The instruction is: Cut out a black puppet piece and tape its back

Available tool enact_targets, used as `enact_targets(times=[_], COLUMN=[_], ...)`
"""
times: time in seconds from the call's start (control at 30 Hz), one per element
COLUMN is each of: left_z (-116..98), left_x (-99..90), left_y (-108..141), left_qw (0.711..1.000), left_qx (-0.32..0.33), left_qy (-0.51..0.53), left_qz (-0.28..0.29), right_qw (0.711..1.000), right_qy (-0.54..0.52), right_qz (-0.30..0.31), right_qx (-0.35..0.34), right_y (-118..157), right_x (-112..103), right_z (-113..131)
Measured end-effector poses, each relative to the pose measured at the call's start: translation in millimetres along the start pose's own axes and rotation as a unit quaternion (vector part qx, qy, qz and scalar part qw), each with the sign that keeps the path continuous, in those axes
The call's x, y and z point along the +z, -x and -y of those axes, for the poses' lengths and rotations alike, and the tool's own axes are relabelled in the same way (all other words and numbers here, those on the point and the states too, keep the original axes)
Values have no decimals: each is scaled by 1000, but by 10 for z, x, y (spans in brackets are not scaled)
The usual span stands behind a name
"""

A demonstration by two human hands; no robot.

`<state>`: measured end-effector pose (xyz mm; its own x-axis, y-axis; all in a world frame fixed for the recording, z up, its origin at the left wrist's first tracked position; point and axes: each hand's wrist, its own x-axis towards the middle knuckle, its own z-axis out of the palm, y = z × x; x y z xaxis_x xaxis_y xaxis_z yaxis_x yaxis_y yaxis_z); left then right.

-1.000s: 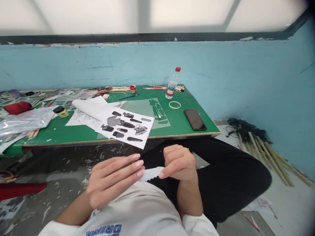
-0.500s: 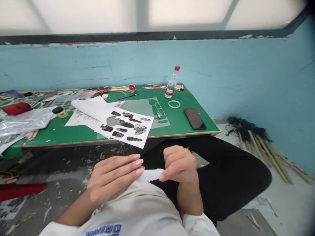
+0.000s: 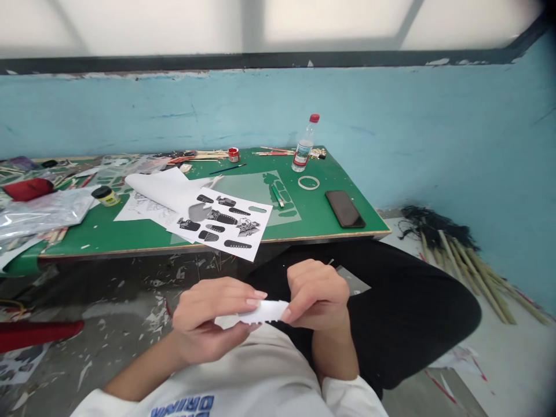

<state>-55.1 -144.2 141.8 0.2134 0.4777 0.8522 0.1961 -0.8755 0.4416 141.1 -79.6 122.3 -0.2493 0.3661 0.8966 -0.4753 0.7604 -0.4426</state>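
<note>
Over my lap, a small white paper cutout [image 3: 266, 311] with a notched lower edge is stretched between both hands. My left hand [image 3: 217, 315] has its fingers on top of the piece's left end and its thumb below. My right hand [image 3: 319, 294] pinches the right end between thumb and curled fingers. Beyond them a printed sheet [image 3: 256, 246] with black patterned shapes and cut-out holes overhangs the green table's [image 3: 299, 229] front edge. A green-handled craft knife [image 3: 277, 196] lies on a translucent cut sheet [image 3: 243, 188].
A phone [image 3: 345, 208], a tape roll [image 3: 308, 183] and a water bottle [image 3: 303, 152] stand or lie at the right. Small red [image 3: 233, 154] and yellow [image 3: 106, 196] jars are farther left. Paper scraps litter the floor [image 3: 143, 324]; a bundle of sticks [image 3: 469, 260] lies right.
My left hand has turned from flat, outstretched fingers to a pinch on the cutout's left end, thumb now underneath. The right hand keeps its hold almost unmoved.
</note>
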Motion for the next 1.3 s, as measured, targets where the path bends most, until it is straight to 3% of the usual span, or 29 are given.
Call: enact_targets(times=[0.3, 1.3], left_z=[3, 3], left_x=[11, 36], left_y=[31, 41], left_qw=[999, 999], left_qx=[-21, -14], left_qy=[44, 42], left_qz=[-15, -17], right_qw=[1000, 1000], right_qy=[0, 1], right_qz=[-9, 8], right_qx=[8, -18], right_y=[2, 24], right_x=[34, -9], right_z=[20, 26])
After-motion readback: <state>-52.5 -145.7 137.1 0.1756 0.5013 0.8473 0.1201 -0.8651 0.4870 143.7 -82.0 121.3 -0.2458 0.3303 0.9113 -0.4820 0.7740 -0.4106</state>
